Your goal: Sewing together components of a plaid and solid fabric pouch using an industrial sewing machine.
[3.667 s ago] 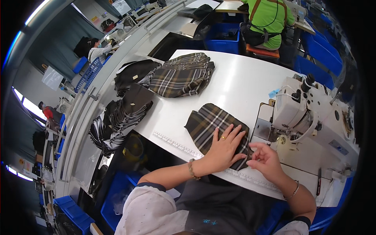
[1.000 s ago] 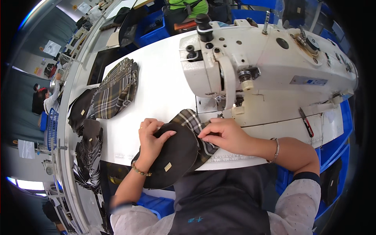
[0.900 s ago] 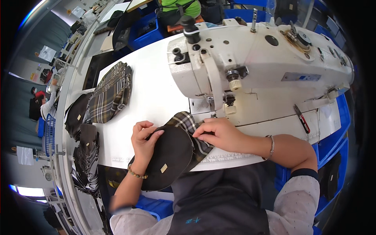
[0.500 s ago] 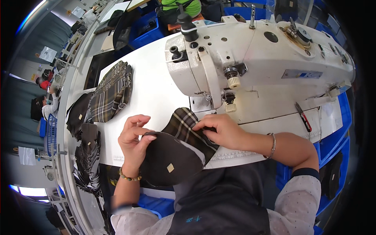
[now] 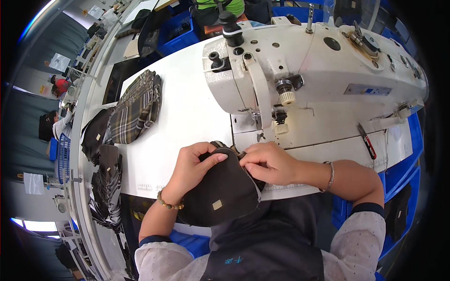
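We see the dark cloth panel (image 5: 220, 187) between the two hands at the near side of the worktop (image 5: 187, 93), its broad end hanging past the near edge; its narrower, gathered end points far, toward the sewing machine (image 5: 318, 65), and the rounded end points near; it looks almost as broad as long, so we cannot fix its long axis firmly; a small pale tag (image 5: 217, 204) sits toward the near end.

We see the left hand (image 5: 197, 161) closed narrow, thumb over the panel's far edge and fingers behind; the right hand (image 5: 269, 163) is also narrow, thumb and fingers drawn together at the far right edge; a bit of plaid cloth (image 5: 218, 144) shows beyond the panel; plaid pieces (image 5: 137, 110) lie far left.
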The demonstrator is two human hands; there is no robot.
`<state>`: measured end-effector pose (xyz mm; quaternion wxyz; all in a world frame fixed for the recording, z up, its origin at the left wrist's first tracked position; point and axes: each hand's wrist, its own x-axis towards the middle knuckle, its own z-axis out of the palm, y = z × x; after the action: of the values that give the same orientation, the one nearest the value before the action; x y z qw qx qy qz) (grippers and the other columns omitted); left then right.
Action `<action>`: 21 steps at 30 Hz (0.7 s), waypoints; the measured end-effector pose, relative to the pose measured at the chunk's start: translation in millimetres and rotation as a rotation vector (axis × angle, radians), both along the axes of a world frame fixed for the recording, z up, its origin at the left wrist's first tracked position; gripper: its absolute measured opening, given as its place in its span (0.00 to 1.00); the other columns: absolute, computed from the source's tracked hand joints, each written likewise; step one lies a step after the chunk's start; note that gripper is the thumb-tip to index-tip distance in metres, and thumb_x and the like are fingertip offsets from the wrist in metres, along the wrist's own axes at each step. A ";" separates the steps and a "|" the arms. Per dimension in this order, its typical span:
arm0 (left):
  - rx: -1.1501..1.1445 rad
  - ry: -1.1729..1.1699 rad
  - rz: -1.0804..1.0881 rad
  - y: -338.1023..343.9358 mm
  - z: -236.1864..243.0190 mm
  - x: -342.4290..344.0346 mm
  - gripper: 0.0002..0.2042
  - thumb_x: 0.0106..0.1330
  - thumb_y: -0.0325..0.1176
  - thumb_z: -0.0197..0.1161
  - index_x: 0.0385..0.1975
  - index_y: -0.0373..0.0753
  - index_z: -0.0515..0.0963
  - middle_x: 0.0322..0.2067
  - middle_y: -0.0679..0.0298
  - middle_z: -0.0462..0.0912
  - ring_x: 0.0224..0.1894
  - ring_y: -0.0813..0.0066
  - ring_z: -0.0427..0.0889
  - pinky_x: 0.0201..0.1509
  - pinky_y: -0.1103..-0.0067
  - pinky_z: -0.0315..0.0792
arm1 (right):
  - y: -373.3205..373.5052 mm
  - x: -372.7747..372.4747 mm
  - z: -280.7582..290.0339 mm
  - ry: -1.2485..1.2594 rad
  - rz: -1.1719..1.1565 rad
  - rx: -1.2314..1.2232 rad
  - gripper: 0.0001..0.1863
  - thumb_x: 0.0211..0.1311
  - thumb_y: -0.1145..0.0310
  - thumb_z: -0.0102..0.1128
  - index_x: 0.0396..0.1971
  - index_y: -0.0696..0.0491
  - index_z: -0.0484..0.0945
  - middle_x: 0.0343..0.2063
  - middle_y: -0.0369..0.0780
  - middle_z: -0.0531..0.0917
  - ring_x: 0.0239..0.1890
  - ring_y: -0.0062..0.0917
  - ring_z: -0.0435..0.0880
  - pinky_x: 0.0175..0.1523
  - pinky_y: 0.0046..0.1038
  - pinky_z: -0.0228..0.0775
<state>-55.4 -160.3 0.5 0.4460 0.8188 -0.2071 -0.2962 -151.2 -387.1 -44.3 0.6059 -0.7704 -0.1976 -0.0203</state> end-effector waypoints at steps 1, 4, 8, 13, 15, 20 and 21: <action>-0.020 -0.103 0.010 -0.3 -2.3 -2.0 0.08 0.64 0.30 0.71 0.28 0.32 0.81 0.28 0.69 0.83 0.32 0.86 0.76 0.36 0.85 0.71 | -0.1 0.8 1.5 -0.002 0.001 0.001 0.07 0.57 0.71 0.63 0.32 0.56 0.84 0.28 0.41 0.83 0.29 0.36 0.82 0.35 0.33 0.72; -0.014 -0.168 0.047 1.5 -3.0 -5.4 0.08 0.64 0.29 0.72 0.29 0.32 0.81 0.24 0.73 0.81 0.29 0.89 0.74 0.33 0.86 0.70 | 3.2 -0.2 0.9 -0.113 -0.094 -0.166 0.08 0.58 0.68 0.64 0.31 0.57 0.83 0.25 0.41 0.81 0.28 0.36 0.81 0.34 0.34 0.71; -0.060 0.131 -0.032 19.7 -0.4 -3.1 0.09 0.59 0.28 0.76 0.33 0.31 0.83 0.25 0.72 0.82 0.33 0.88 0.77 0.39 0.85 0.73 | 4.3 -1.5 -4.6 -0.064 -0.155 -0.087 0.09 0.59 0.66 0.66 0.30 0.57 0.83 0.25 0.40 0.80 0.27 0.35 0.81 0.33 0.33 0.71; 0.072 0.473 -0.370 71.7 2.3 -5.8 0.11 0.55 0.27 0.78 0.34 0.29 0.86 0.31 0.66 0.87 0.32 0.84 0.79 0.38 0.82 0.75 | 0.2 2.5 3.2 0.075 -0.050 -0.043 0.14 0.56 0.65 0.72 0.24 0.60 0.80 0.20 0.40 0.79 0.21 0.30 0.76 0.30 0.29 0.68; -0.193 0.655 -0.534 79.9 8.1 -10.4 0.10 0.56 0.27 0.78 0.34 0.30 0.87 0.34 0.64 0.88 0.37 0.82 0.80 0.42 0.81 0.75 | 0.9 -0.7 9.2 0.177 -0.007 -0.010 0.18 0.57 0.61 0.73 0.21 0.61 0.78 0.16 0.41 0.76 0.18 0.24 0.71 0.28 0.28 0.65; -0.151 0.199 -0.585 41.9 12.3 1.9 0.11 0.58 0.29 0.77 0.36 0.30 0.86 0.34 0.67 0.88 0.46 0.81 0.80 0.52 0.78 0.73 | -11.0 5.0 8.9 0.209 -0.044 -0.119 0.22 0.58 0.59 0.72 0.19 0.61 0.76 0.14 0.43 0.72 0.17 0.25 0.66 0.27 0.29 0.62; -0.178 0.272 -0.427 28.8 14.3 -1.6 0.11 0.58 0.30 0.76 0.36 0.31 0.86 0.34 0.67 0.88 0.44 0.81 0.80 0.50 0.79 0.74 | -12.0 5.4 10.1 0.215 -0.030 -0.165 0.20 0.57 0.59 0.74 0.20 0.61 0.77 0.16 0.41 0.75 0.18 0.23 0.69 0.28 0.28 0.63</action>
<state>-57.0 -131.5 14.8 0.4672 0.6667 -0.3386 -0.4718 -145.8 -399.0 -34.2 0.5578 -0.8182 -0.1208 0.0697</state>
